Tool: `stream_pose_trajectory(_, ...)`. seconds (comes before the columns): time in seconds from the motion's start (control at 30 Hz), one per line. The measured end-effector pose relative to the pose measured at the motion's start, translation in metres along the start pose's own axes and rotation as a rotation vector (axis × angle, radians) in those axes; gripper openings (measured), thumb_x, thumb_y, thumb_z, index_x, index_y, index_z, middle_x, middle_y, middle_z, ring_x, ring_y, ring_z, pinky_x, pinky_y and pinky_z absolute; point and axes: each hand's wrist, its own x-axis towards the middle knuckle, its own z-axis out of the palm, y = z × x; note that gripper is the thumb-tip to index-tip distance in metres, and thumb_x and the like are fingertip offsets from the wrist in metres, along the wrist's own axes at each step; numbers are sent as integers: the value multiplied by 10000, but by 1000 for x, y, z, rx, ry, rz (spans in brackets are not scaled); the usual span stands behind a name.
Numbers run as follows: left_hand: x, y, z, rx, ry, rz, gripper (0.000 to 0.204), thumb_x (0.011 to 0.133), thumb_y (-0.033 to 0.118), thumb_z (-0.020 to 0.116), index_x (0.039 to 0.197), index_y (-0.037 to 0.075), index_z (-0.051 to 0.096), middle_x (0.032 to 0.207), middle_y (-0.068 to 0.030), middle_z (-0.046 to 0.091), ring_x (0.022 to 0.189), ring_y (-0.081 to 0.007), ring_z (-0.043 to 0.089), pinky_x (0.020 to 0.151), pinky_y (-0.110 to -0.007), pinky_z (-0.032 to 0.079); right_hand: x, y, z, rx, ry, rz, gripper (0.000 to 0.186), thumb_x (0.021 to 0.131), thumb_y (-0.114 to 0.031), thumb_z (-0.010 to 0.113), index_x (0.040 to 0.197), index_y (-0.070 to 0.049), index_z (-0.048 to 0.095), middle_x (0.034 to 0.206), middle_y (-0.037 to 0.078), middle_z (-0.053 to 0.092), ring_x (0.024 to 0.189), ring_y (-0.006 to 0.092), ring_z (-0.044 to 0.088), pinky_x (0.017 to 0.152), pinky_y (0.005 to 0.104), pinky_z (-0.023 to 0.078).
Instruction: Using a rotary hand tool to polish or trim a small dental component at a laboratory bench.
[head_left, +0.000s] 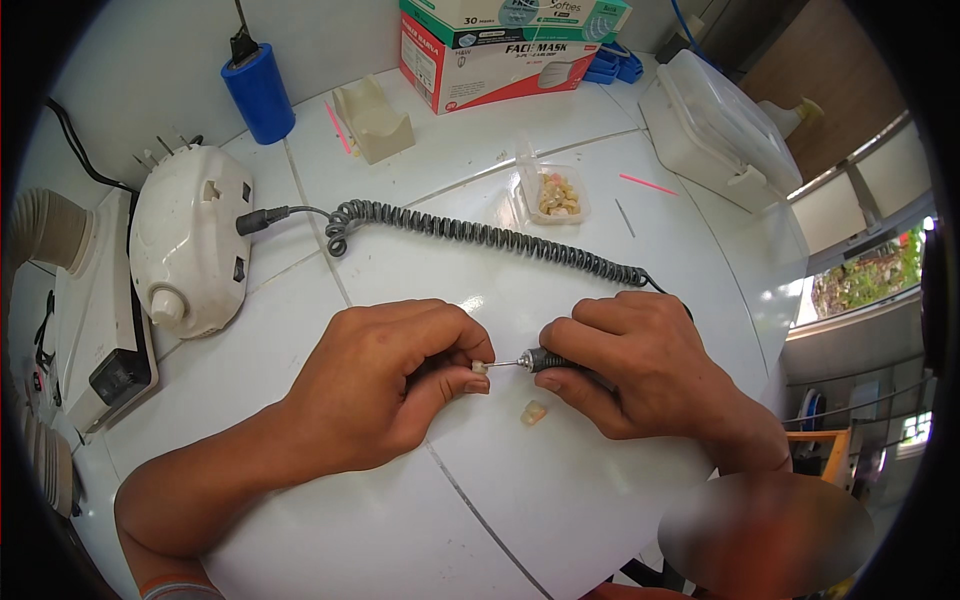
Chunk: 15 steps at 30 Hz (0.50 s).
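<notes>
My left hand [385,385] pinches a small cream-coloured piece [480,367] between thumb and forefinger. My right hand [630,370] grips a dark rotary handpiece [540,359], whose thin metal bit touches that piece. From the handpiece a coiled grey cable [490,238] runs to a white control unit [185,235] at the left. Just below the bit lies a loose pale, tooth-like piece [533,411] on the tiled worktop [490,500]. Beyond my hands stands an open clear container [557,195] of small cream and pink pieces.
At the back are face-mask boxes [500,75], a blue cylinder [258,95], a beige holder [372,125] and blue plastic items [612,65]. A lidded white box [710,130] is at right, with a thin pink stick [648,184]. A white device with ribbed hose [55,230] borders the left.
</notes>
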Motion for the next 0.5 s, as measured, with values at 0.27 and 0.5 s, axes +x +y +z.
stream_pose_trajectory(0.27,0,1,0,-21,-6,-13,105,967,-16,814,1055,-12,758,910,-99,757,793,-172,746,728,-308,581,0,0,-1,-2,-5,2,222,1024,-336,783,993,-130,705,712,41,580,614,284,626,611,425,500)
stream_pose_trajectory(0.5,0,0,-1,7,-18,13,111,964,-20,810,1065,-6,765,910,-98,757,801,-189,756,738,-318,590,0,0,-1,6,-15,5,227,1023,-343,784,996,-130,707,713,41,575,621,282,628,611,428,498)
